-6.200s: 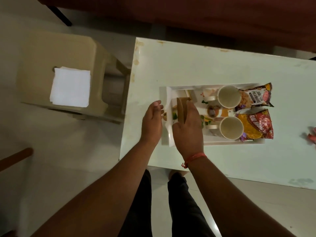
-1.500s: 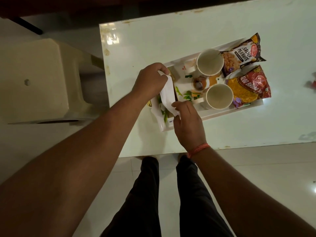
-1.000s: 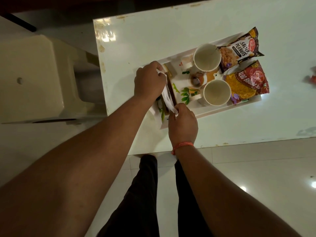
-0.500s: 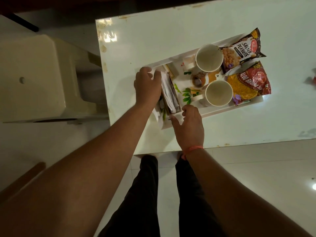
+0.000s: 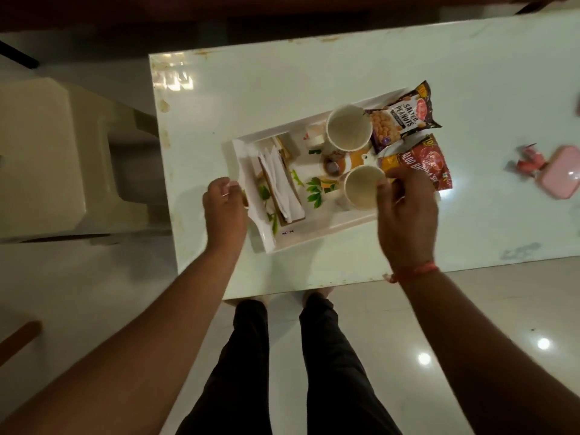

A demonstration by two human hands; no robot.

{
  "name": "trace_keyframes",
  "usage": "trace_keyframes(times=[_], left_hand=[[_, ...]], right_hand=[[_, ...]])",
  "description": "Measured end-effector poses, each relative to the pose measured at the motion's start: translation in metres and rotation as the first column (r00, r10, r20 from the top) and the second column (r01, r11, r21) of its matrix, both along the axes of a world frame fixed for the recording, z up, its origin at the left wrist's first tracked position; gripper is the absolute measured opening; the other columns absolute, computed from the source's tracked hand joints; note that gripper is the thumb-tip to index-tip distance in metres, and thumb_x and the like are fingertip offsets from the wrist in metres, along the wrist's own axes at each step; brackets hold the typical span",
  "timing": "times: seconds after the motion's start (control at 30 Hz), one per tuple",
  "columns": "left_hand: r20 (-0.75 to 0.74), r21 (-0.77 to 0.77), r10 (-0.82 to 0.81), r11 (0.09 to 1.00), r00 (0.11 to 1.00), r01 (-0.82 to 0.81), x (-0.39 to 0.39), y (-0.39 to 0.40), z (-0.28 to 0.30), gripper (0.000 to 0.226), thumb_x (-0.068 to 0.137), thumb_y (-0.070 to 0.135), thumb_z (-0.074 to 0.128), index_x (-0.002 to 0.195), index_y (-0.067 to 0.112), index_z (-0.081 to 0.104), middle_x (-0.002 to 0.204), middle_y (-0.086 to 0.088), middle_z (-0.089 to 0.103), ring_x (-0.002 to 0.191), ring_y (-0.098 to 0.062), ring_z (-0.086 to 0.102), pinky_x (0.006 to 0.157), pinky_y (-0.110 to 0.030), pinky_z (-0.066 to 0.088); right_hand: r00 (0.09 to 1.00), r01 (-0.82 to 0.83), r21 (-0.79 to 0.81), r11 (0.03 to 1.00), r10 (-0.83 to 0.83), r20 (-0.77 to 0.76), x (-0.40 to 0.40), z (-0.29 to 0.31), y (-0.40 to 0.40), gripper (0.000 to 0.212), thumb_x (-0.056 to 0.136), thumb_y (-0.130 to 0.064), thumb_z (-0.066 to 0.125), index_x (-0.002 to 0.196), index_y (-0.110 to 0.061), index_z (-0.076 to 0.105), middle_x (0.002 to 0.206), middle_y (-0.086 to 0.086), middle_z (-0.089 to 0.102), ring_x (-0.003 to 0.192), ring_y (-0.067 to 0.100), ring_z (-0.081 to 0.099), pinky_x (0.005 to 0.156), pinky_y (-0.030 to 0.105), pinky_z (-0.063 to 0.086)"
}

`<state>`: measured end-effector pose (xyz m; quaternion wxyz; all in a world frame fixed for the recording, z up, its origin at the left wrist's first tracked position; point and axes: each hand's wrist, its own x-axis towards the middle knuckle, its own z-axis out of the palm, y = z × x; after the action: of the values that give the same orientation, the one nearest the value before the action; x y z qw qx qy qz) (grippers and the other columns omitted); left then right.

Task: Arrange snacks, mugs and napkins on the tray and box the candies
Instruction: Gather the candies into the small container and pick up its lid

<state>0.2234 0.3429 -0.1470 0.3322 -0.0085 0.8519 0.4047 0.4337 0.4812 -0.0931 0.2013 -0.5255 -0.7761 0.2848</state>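
Observation:
A white tray (image 5: 314,243) lies on the white table (image 5: 282,83). At its left end white napkins (image 5: 279,180) stand in a wooden holder. Two empty mugs sit in the middle, the far mug (image 5: 348,128) and the near mug (image 5: 361,189). A salted peanuts packet (image 5: 405,117) and a red snack packet (image 5: 430,164) lie at the right end. My left hand (image 5: 224,208) rests at the tray's left rim, fingers loosely curled, holding nothing. My right hand (image 5: 405,211) has its fingers curled against the near mug's right side, over the red packet. Wrapped candies (image 5: 527,161) lie beside a pink box (image 5: 561,175) at far right.
A beige plastic stool (image 5: 47,158) stands left of the table, its top bare. My legs are at the table's near edge. The floor is glossy tile. A dark piece of furniture runs along the far side.
My left hand has come off the napkins and drawn back to the tray's left rim. My right hand has moved right, from the napkin holder's near end to the near mug.

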Motion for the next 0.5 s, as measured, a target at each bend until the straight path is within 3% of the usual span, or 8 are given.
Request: trace_keyframes(times=[0.07,0.13,0.17,0.3,0.4,0.5], left_hand=[[0.059,-0.018,0.012,1.0,0.998,-0.011,-0.01,0.004,-0.002,0.038,0.099,0.032,0.045,0.135,0.022,0.049,0.134,-0.003,0.052,0.103,-0.014,0.056,0.081,-0.019,0.045],[0.156,-0.016,0.047,0.999,0.987,-0.045,-0.019,0.011,-0.004,0.039,0.095,0.037,0.046,0.134,0.027,0.049,0.131,-0.004,0.055,0.112,-0.021,0.057,0.098,-0.037,0.049],[0.224,-0.012,0.091,0.996,0.97,-0.091,-0.022,0.015,-0.003,0.038,0.095,0.039,0.045,0.132,0.029,0.05,0.125,-0.002,0.058,0.11,-0.02,0.059,0.099,-0.042,0.049],[0.422,-0.018,0.184,0.981,0.888,-0.195,-0.021,0.031,0.005,0.035,0.102,0.049,0.036,0.122,0.027,0.055,0.105,0.003,0.063,0.092,-0.014,0.061,0.082,-0.037,0.048],[0.453,-0.04,0.203,0.977,0.868,-0.207,-0.019,0.033,0.004,0.051,0.1,0.056,0.033,0.135,0.023,0.053,0.126,-0.002,0.06,0.109,-0.023,0.06,0.094,-0.042,0.045],[0.439,-0.054,0.238,0.97,0.867,-0.239,-0.018,0.037,0.001,0.054,0.1,0.057,0.032,0.139,0.024,0.05,0.133,-0.001,0.055,0.114,-0.024,0.056,0.098,-0.042,0.042]], right_hand=[[0.993,0.117,0.004,0.993,-0.117,0.022,0.017,-0.006,0.049,0.022,0.097,-0.025,0.051,0.103,-0.006,0.061,0.097,0.005,0.056,0.083,0.008,0.047,0.072,0.009,0.034],[0.978,0.176,-0.026,0.984,-0.172,0.116,0.031,-0.022,0.099,0.032,0.098,-0.034,0.048,0.104,-0.006,0.062,0.106,0.014,0.059,0.096,0.021,0.054,0.083,0.023,0.039],[0.968,0.189,-0.069,0.98,-0.174,0.179,0.036,-0.032,0.12,0.038,0.098,-0.04,0.045,0.105,-0.006,0.062,0.11,0.016,0.058,0.102,0.028,0.055,0.087,0.031,0.041],[0.926,0.2,-0.324,0.925,-0.07,0.372,0.038,-0.051,0.175,0.06,0.101,-0.053,0.029,0.094,-0.002,0.06,0.098,0.023,0.059,0.096,0.038,0.058,0.075,0.036,0.038],[0.949,0.258,-0.6,0.757,-0.083,0.303,0.03,-0.051,0.183,0.071,0.098,-0.064,0.02,0.111,-0.009,0.064,0.109,0.018,0.065,0.106,0.033,0.061,0.096,0.044,0.046],[0.951,0.299,-0.705,0.642,-0.139,0.277,0.027,-0.053,0.182,0.078,0.093,-0.071,0.02,0.124,-0.014,0.063,0.115,0.014,0.067,0.108,0.03,0.063,0.103,0.046,0.045]])
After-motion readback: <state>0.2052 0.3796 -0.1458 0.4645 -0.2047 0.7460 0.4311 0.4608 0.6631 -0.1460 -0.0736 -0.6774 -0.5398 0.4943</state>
